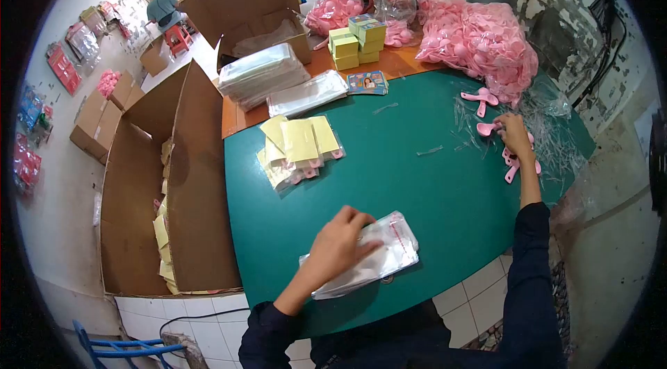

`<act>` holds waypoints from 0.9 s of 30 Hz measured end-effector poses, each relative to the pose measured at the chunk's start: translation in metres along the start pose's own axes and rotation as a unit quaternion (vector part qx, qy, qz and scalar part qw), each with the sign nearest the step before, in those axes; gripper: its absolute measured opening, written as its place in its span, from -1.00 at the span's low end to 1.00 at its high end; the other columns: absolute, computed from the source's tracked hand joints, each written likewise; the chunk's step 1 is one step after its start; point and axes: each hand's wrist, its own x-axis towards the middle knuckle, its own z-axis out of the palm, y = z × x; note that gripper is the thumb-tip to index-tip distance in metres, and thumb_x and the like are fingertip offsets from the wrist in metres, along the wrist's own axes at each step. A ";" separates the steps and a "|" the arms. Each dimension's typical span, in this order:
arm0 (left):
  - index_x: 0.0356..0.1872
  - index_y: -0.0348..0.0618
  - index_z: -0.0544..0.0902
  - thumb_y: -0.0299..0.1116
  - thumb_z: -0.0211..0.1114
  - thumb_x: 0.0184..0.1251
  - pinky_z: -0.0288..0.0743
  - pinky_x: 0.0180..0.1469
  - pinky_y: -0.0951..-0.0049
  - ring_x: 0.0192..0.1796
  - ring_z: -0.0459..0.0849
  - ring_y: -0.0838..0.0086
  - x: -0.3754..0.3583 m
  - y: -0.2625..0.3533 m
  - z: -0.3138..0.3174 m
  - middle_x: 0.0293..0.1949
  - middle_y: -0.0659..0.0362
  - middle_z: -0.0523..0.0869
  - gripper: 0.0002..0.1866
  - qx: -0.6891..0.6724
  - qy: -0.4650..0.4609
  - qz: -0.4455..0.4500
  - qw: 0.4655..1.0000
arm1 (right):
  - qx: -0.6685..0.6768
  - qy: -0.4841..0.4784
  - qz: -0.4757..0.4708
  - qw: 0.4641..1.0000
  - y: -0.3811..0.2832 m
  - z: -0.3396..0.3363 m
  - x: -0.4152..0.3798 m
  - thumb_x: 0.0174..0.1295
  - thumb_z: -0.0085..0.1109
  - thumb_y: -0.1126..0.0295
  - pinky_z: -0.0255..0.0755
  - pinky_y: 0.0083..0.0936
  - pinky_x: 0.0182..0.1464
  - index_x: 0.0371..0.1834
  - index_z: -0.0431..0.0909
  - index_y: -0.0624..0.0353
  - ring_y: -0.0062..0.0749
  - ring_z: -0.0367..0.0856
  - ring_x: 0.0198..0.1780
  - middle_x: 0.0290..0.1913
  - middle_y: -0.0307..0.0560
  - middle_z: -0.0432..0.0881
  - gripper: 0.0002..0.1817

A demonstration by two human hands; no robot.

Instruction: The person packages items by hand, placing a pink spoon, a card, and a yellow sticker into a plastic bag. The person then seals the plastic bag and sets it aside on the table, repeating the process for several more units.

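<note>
My left hand (337, 244) lies over a stack of clear plastic bags (396, 240) near the table's front edge, its thumb and fingers apart. At the right of the table my right hand (514, 134) pinches a pink measuring spoon (486, 129), whose bowl points left. Beneath and beside that hand are more pink spoons (512, 173). Slightly farther back sits another small group of pink spoons (481, 99). Thin clear plastic strips (552, 140) are scattered around them. Filled bags with yellow cards (300, 141) and pink pieces are piled at the table's left.
A tall cardboard box (201, 188) holding packed bags stands against the table's left side. Along the back are bag stacks (264, 74), printed cards (367, 83), yellow card blocks (358, 42) and a large bag of pink spoons (479, 39). A person (164, 7) sits far left.
</note>
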 end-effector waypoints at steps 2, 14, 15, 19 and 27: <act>-0.16 -0.19 0.54 -0.33 0.37 0.06 0.47 -0.19 0.29 -0.23 0.58 0.20 -0.003 0.004 0.015 -0.31 0.05 0.52 -0.68 0.034 0.008 0.000 0.999 | -0.019 -0.036 0.007 0.999 -0.006 -0.009 0.000 -0.08 0.26 0.51 0.30 -0.21 0.05 -0.30 0.56 0.12 -0.03 0.39 0.00 -0.18 -0.08 0.53 -0.77; -0.32 -0.21 0.58 -0.41 0.37 0.05 0.55 -0.26 0.40 -0.27 0.70 0.30 0.006 -0.008 0.003 -0.33 0.09 0.71 -0.80 -0.086 0.036 -0.056 0.994 | -0.023 -0.185 0.010 0.982 -0.001 -0.018 0.016 -0.07 0.31 0.39 0.28 -0.04 -0.06 -0.30 0.50 0.16 -0.19 0.46 -0.07 -0.27 -0.09 0.52 -0.74; -0.32 -0.20 0.61 -0.41 0.37 0.05 0.55 -0.25 0.41 -0.25 0.70 0.30 0.005 -0.009 0.003 -0.29 0.08 0.71 -0.82 -0.083 0.033 -0.044 0.995 | -0.001 -0.159 -0.007 0.987 0.003 -0.017 0.016 -0.07 0.31 0.39 0.30 -0.11 -0.09 -0.28 0.50 0.17 -0.20 0.48 -0.13 -0.28 -0.08 0.52 -0.73; -0.29 -0.13 0.68 -0.37 0.34 0.09 0.54 -0.28 0.39 -0.34 0.67 0.29 0.003 -0.019 0.008 -0.24 0.07 0.69 -0.84 -0.054 0.088 0.040 0.994 | 0.047 -0.089 -0.011 0.995 0.020 0.006 0.011 -0.08 0.29 0.36 0.29 -0.20 -0.13 -0.27 0.53 0.13 -0.14 0.52 -0.12 -0.29 -0.06 0.56 -0.73; -0.06 -0.05 0.64 -0.49 0.32 0.09 0.53 -0.24 0.40 -0.34 0.62 0.35 -0.003 -0.011 0.000 -0.35 0.12 0.61 -0.67 -0.031 0.091 0.032 0.995 | 0.465 -0.085 0.108 0.875 0.018 -0.068 0.029 0.03 0.21 0.31 0.35 -0.25 -0.02 -0.20 0.61 0.14 -0.12 0.56 -0.18 -0.24 0.02 0.62 -0.74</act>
